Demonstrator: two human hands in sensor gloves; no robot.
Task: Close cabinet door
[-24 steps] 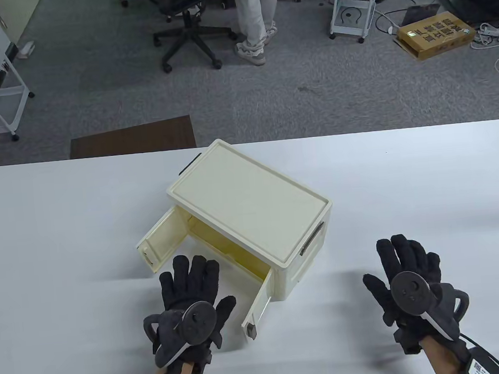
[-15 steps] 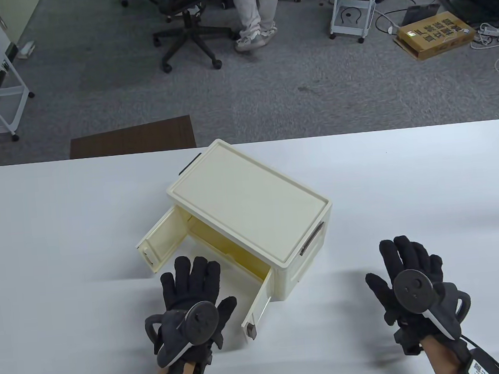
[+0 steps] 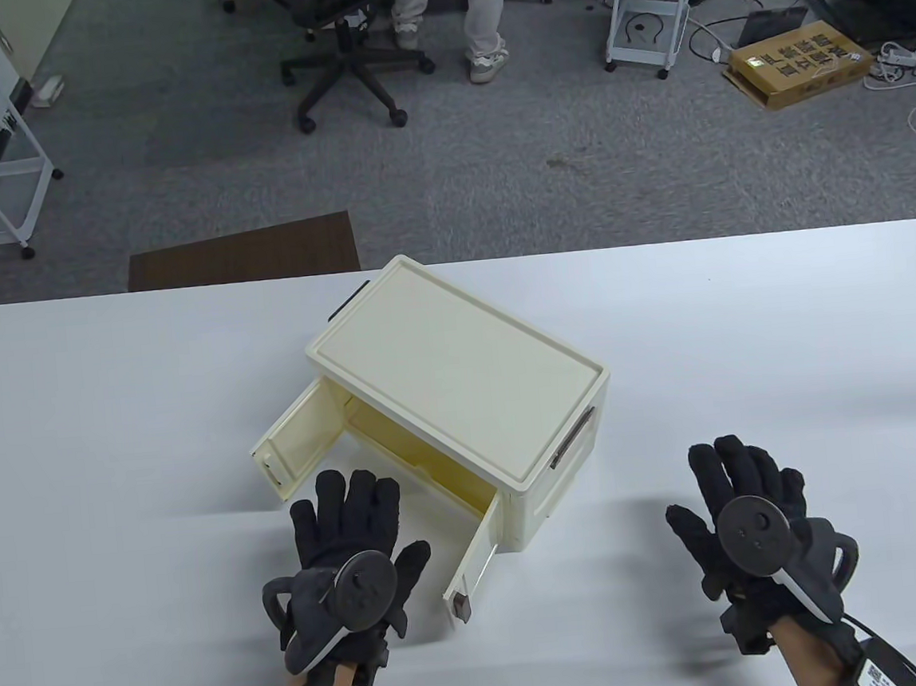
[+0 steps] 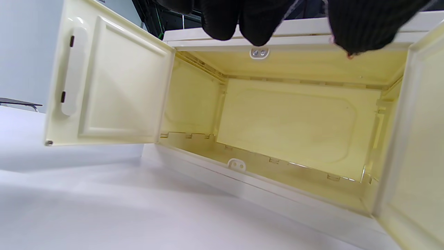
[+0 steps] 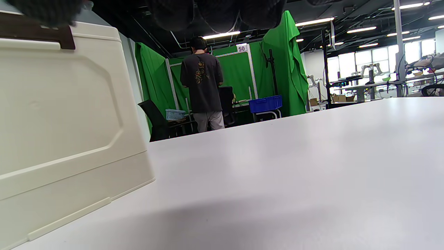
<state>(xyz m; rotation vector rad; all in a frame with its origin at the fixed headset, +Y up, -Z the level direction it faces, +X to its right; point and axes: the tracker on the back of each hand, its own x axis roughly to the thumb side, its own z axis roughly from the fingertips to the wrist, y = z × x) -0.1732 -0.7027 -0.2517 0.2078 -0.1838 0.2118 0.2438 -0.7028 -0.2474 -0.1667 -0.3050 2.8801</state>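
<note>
The cabinet (image 3: 462, 391) is seen mid-table with both doors swung open; the left hand (image 3: 349, 561), fingers spread and holding nothing, is placed before the opening, the right hand (image 3: 751, 529) likewise empty, well right of the cabinet. Each door is best pushed flat near its free edge until seated.
</note>
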